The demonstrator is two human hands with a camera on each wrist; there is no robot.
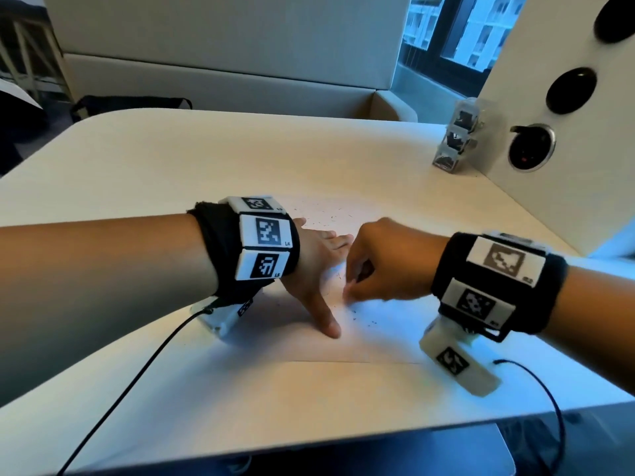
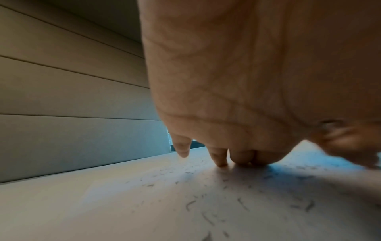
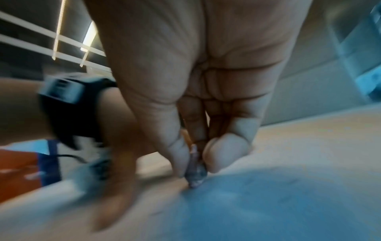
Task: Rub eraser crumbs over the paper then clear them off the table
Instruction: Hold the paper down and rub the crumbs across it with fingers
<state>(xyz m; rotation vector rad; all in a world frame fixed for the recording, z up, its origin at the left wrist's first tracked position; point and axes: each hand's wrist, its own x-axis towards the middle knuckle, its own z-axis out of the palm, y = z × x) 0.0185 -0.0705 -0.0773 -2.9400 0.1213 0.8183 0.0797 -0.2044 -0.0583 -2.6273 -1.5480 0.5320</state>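
A white sheet of paper (image 1: 364,341) lies on the cream table (image 1: 240,156). Dark eraser crumbs (image 1: 323,214) are strewn over it, seen up close in the left wrist view as crumbs (image 2: 191,203). My left hand (image 1: 314,266) lies flat on the sheet with its thumb spread out, and its fingertips (image 2: 220,161) touch the paper. Right beside it, my right hand (image 1: 357,286) pinches a small greyish eraser (image 3: 195,176) between thumb and fingers, with the tip pressed on the paper. From the head view the eraser is hidden by the hand.
A stack of clear plastic boxes (image 1: 457,139) stands at the back right against a white panel with round sockets (image 1: 536,149). Black cables (image 1: 137,372) trail from both wrist units over the front edge. A padded bench (image 1: 223,80) runs behind the table.
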